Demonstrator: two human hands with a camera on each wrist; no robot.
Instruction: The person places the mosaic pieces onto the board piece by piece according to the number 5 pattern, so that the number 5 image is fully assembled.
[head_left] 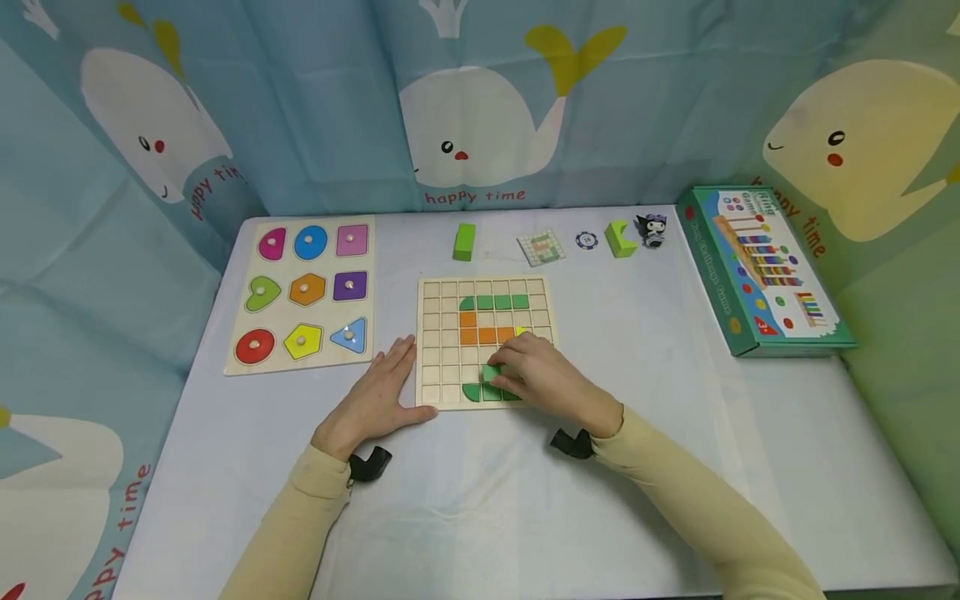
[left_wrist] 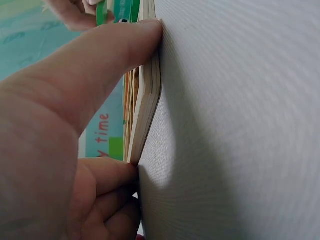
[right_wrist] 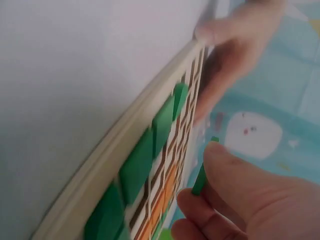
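Observation:
A wooden grid board (head_left: 432,350) lies in the middle of the table, with green and orange tiles set in its squares and a bit of yellow beside the right fingers. My left hand (head_left: 378,396) rests at the board's near left corner, fingers stretched along the left side and thumb at the near edge. Over the lower rows, my right hand (head_left: 551,377) pinches a small green square tile (right_wrist: 201,179) between thumb and fingers. Below it, a row of green tiles (head_left: 471,392) runs along the near edge, partly hidden by the right hand.
A shape puzzle board (head_left: 281,250) with knobbed pieces lies at the left. Behind the grid board are a green block (head_left: 464,242), a pattern card (head_left: 541,247), a poker chip (head_left: 587,240), a notched green block (head_left: 620,238) and a small figurine (head_left: 652,230). A game box (head_left: 765,271) stands back right.

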